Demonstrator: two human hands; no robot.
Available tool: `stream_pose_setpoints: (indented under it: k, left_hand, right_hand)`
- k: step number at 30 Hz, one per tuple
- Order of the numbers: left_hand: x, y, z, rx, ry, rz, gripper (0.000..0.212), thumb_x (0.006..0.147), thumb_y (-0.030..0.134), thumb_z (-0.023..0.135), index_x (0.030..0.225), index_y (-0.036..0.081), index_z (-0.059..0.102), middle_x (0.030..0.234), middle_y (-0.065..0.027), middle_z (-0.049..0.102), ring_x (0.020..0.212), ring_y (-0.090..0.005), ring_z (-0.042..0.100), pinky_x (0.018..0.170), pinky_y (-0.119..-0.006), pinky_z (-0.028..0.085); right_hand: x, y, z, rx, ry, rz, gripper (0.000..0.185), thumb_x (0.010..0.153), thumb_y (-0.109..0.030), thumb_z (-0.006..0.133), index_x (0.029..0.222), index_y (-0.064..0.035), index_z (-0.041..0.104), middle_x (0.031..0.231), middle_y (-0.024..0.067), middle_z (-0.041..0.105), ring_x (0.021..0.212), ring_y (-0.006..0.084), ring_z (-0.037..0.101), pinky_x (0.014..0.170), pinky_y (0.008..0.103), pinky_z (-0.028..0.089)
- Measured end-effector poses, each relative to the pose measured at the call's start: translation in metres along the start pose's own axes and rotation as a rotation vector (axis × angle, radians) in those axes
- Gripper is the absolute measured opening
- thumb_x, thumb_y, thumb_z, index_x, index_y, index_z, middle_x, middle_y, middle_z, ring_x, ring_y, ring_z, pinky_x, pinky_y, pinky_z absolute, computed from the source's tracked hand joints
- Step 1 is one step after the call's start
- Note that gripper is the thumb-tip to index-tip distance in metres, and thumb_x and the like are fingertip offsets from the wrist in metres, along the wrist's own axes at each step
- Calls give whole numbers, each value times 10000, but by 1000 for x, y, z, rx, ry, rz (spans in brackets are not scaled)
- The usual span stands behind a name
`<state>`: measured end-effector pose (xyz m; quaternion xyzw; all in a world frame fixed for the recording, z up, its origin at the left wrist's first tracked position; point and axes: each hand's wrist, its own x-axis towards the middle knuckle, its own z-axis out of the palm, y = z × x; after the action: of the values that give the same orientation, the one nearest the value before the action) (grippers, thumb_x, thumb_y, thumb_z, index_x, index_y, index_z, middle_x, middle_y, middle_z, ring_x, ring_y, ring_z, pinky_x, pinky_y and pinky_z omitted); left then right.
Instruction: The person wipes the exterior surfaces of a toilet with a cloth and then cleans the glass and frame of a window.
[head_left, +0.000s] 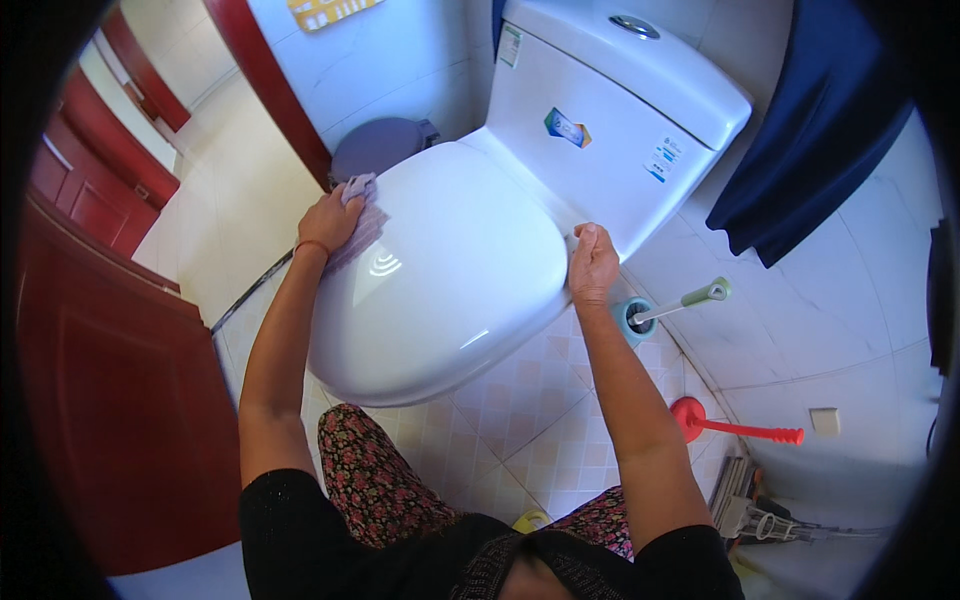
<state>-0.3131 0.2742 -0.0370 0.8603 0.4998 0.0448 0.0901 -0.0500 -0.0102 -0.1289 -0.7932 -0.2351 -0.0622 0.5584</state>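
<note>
A white toilet with its lid (450, 262) down stands before me, the tank (600, 112) at its back. My left hand (331, 217) grips a greyish-purple cloth (360, 229) that lies against the lid's left edge. At the right edge of the lid, near the hinge, is my right hand (594, 262), its fingers curled; whether they hold the lid's rim or anything else cannot be made out. The tank bears stickers and has a silver flush button (634, 27) on top.
A toilet brush (679, 301) stands in a teal holder by the right wall, with a red plunger (754, 430) nearer me. Behind the lid's left side is a dark bin (382, 146). A dark blue cloth (810, 142) hangs at right; a red-brown door (120, 390) is at left.
</note>
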Motion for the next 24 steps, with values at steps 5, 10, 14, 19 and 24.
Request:
stream_pose_setpoints:
  k: [5,10,14,19,24]
  left_hand:
    - [50,115,20,100,22,192,601,913,527,368,1421,208,407,1368,-146,504,1256,-359,475,1030,-469,384]
    - [31,207,35,169,3,521,539,906,515,399,1337,211,505,1400,-81,487,1301,-298,434,1056,-562,297]
    - [-12,224,35,164,-47,621,522,905,488,424,1327,193,507,1403,-59,470,1351,-267,351,1055,-605,248]
    - [-39,179,29,77,58,529,551,901,480,439,1345,156,476,1422,-56,435,1371,-277,308,1065,-594,256]
    - [-49,83,17,-19,134,175,577,894,478,437,1368,151,461,1451,-79,408,1371,-295,316,1078,-590,254]
  right_hand:
    - [1,3,0,-15,-12,-7,404,971,-400,419,862,-91,654,830,109,681,776,307,649,726,390,495]
    - [2,10,5,-37,-14,-18,416,962,-417,425,870,-87,662,829,127,673,774,314,643,724,399,490]
    - [6,13,2,-57,-25,-52,451,957,-434,405,877,-75,666,826,134,674,771,306,644,716,395,487]
    - [7,13,7,-123,8,-100,468,956,-424,389,846,-65,667,813,129,673,763,300,642,705,397,484]
    - [7,15,13,-124,11,-111,486,953,-433,378,844,-57,667,801,119,674,759,296,638,703,395,484]
